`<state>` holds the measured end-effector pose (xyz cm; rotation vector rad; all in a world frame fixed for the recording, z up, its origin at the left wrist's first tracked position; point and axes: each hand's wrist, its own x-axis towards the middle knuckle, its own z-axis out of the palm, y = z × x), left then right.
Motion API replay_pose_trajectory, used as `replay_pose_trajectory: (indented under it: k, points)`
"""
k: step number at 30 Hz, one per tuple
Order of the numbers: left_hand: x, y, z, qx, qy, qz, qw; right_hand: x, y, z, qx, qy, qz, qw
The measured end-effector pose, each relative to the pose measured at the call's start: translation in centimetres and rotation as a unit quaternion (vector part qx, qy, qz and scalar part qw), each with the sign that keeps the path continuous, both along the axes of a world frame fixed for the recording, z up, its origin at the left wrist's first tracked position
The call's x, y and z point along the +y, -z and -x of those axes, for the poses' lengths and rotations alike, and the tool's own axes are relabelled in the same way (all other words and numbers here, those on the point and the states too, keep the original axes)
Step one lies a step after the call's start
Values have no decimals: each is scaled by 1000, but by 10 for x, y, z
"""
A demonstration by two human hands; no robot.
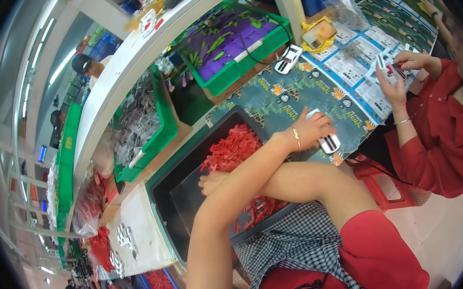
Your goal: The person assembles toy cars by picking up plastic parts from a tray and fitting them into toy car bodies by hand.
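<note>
My arms cross over a black tray [165,193] that has a heap of small red plastic parts [231,147] in it. My left hand [310,130], with a bracelet at its wrist, grips a white toy car body with black stripes [329,143] on the patterned table cover; the fingers hide its middle. Down in the tray, beside the red parts, my right hand [213,183] has its fingers curled. Whatever those fingers hold, if anything, is hidden. Another white toy car [289,59] lies farther off on the table.
At the right a co-worker in red [439,128] handles a white car body [387,70]. Green bins hold purple and green parts [222,51] and grey parts [138,121]. A phone [320,34] lies on yellow cloth. A white shelf beam [118,65] arches at left.
</note>
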<state>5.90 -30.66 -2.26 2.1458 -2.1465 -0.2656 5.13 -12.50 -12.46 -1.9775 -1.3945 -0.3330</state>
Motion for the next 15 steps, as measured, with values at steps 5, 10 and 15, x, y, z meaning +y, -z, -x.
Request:
replay_pose_trajectory:
  k: [5,10,15]
  points:
    - [4,4,-10,177,-92,84,976,-46,-65,2,108,13,166,980]
    - [55,-15,-19,495,-248,202,808,-55,-36,-17,11,42,85,995]
    - [119,-75,28,675,-300,392,547,-58,20,-15,-77,88,13,993]
